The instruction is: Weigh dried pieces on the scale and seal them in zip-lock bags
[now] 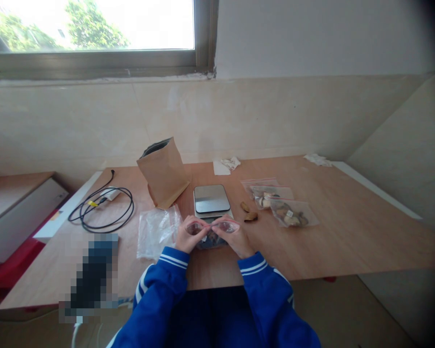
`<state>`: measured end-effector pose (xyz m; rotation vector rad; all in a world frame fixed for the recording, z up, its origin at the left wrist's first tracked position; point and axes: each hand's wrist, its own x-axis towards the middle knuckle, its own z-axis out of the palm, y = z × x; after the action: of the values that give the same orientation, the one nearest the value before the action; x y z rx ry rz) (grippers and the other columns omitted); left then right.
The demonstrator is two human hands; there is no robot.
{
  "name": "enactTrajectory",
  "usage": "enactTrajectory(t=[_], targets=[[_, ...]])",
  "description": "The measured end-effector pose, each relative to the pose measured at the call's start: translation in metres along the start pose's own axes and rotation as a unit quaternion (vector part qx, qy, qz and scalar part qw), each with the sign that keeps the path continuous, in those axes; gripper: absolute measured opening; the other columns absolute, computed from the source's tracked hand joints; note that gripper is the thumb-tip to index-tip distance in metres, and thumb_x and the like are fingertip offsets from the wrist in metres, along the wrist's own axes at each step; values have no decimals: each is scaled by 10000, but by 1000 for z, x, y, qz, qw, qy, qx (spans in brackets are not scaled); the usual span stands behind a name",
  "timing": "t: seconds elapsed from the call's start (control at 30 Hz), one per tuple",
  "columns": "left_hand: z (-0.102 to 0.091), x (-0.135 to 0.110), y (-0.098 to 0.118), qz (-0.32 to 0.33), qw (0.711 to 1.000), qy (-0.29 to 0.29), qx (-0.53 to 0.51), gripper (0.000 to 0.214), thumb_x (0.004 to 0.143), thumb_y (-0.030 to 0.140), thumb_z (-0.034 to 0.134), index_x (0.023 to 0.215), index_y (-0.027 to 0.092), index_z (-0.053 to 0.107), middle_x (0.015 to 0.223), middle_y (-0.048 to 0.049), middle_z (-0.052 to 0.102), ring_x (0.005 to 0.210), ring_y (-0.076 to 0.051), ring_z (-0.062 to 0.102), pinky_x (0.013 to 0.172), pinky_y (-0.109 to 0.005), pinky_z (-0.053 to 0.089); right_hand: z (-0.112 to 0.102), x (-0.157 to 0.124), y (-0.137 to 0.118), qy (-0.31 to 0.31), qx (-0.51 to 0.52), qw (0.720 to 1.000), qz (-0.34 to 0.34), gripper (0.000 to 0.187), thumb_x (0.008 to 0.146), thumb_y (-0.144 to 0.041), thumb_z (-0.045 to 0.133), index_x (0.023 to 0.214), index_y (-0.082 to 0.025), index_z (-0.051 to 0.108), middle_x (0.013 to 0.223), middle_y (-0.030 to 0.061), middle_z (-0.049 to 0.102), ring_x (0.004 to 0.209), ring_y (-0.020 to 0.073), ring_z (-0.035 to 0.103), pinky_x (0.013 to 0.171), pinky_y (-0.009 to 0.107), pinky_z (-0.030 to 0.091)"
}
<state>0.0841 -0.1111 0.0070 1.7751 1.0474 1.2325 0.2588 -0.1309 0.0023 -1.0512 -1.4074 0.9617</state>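
Observation:
A clear zip bag [213, 240] with a red-edged mouth and dark contents is between my hands, in front of the scale. My left hand [189, 235] pinches its rim on the left, and my right hand [235, 237] pinches it on the right, thumbs meeting near the middle. The mouth gapes on both sides of the thumbs. Just behind stands a kitchen scale [212, 198] with a bare metal plate; its front is partly hidden by the bag and my fingers. Two brown dried pieces [251, 216] lie right of the scale.
Filled zip bags [293, 215] lie to the right. An upright brown paper bag [164, 174] stands behind left, with empty clear bags [157, 232] before it. A coiled black cable [105, 210] and a pixelated dark device [92, 275] are farther left. Crumpled tissue [231, 163] lies by the wall.

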Motion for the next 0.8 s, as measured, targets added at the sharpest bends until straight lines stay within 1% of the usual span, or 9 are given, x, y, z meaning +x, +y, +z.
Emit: enactTrajectory(t=[0.1,0.2,0.3,0.43,0.57,0.7,0.8], targets=[[0,0,-1,13,1000,-10,8,190,764,352,683,771,162,679,782,-64,636,755,-159,578,660,-264,462,0,1,3,8,2,1000,-15,161,761,-370,694,774,-210,702,765,16,615,735,159,595,673,285,487],[0,0,-2,26,999,-20,30,168,778,337,669,792,171,690,771,-60,631,760,-162,568,658,-267,456,0,1,3,8,-7,1000,-22,139,763,-350,692,772,-213,703,764,16,616,729,157,595,662,283,484],[0,0,-1,41,998,-23,51,150,783,325,663,786,177,690,755,-54,630,757,-162,561,659,-271,450,1,1,1,10,-15,999,-27,119,762,-326,686,753,-208,694,751,16,618,709,155,591,642,281,482],[0,0,0,52,996,-24,68,141,782,318,658,768,181,686,731,-46,632,751,-162,555,658,-272,444,3,0,-4,19,0,999,-39,101,751,-299,681,732,-199,681,732,17,630,700,156,596,648,286,491],[0,0,0,51,997,-16,63,153,780,324,660,752,176,683,720,-45,634,741,-159,556,647,-270,442,5,-1,-5,26,4,999,-25,111,744,-302,687,729,-192,681,731,20,648,692,159,604,647,290,496],[0,1,-2,36,999,1,38,189,771,358,671,747,171,688,736,-49,632,728,-158,567,627,-273,449,3,-1,-2,30,3,1000,-3,161,754,-356,693,754,-195,707,742,24,659,702,163,610,658,293,494],[-1,1,-4,36,999,19,33,208,756,378,685,715,174,692,706,-45,628,715,-160,570,621,-279,450,1,-1,-1,29,4,1000,-1,189,768,-386,688,749,-202,728,730,27,658,711,166,609,663,289,487]])
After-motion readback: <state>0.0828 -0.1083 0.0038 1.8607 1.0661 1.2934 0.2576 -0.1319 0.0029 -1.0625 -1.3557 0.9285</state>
